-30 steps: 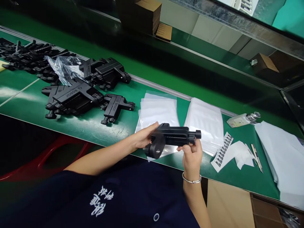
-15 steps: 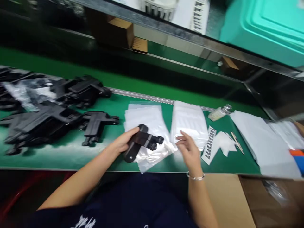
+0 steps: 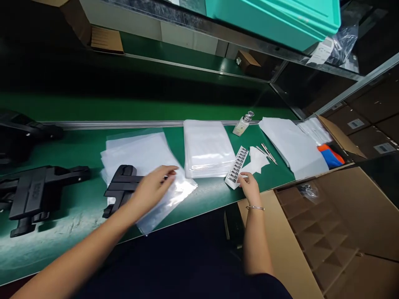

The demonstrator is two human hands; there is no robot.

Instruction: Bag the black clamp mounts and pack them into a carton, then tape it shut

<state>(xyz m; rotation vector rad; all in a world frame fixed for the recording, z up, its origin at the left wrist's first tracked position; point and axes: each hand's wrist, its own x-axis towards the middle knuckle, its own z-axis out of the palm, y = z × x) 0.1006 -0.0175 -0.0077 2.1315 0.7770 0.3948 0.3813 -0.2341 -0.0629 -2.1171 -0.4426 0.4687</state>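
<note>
My left hand [image 3: 154, 187] is curled over the right end of a black plastic bracket [image 3: 121, 189], and a dark bit shows between thumb and fingers. The bracket lies over a spread of clear plastic bags [image 3: 137, 151]; my hand and forearm hide part of it. With closed fingers, my right hand [image 3: 248, 187] pinches the lower right edge of a label sheet [image 3: 237, 166] printed with black marks. White paper scraps [image 3: 258, 160] lie just beyond that hand. Between the two hands, farther back, sits a neat stack of clear bags [image 3: 207, 147].
More black brackets [image 3: 37, 193] lie at left. A small bottle [image 3: 243, 123], tweezers [image 3: 269, 153] and white sheets [image 3: 289, 145] are at right. An open cardboard box [image 3: 352, 220] stands below the table's front edge. A turquoise bin [image 3: 274, 23] sits on the overhead shelf.
The view has swung right. My right hand has moved from the bag stack to the label sheet. My left hand has shifted from the bracket's base to over its other end.
</note>
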